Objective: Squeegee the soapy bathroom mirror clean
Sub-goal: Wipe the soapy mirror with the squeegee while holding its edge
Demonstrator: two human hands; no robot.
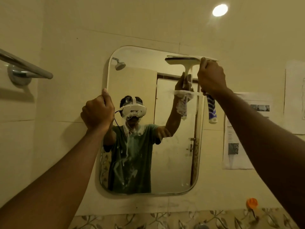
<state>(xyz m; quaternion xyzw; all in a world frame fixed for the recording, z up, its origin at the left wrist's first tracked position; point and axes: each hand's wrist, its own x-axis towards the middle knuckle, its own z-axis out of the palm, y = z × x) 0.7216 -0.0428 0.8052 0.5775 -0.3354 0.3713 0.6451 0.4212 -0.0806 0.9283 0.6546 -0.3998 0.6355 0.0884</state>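
A metal towel rail [24,65] juts from the tiled wall at far left. To its right a mirror [173,162] with rounded corners is fixed to the wall. White soap streaks [128,146] run down its middle, over the reflected person in a green shirt and a white headset. A short level band of foam [186,92] crosses the glass nearer the right edge. A shower head [119,64] is reflected in the upper left of the glass. A round ceiling light [220,10] glows above the mirror's right side. Printed papers [239,129] are stuck to the wall right of the mirror. A small orange object [252,203], too blurred to name, sits just above the leaf-patterned tile border [165,219].

The left hand [98,113] grips the mirror's left edge at mid-height, fingers curled and thumb lying up along the rim. The right hand [212,76] is wrapped tight round the squeegee [212,109]. Its blue-and-white handle end sticks out below the fist. Its white blade lies level against the glass at the mirror's top right corner and reaches past the mirror's right edge.
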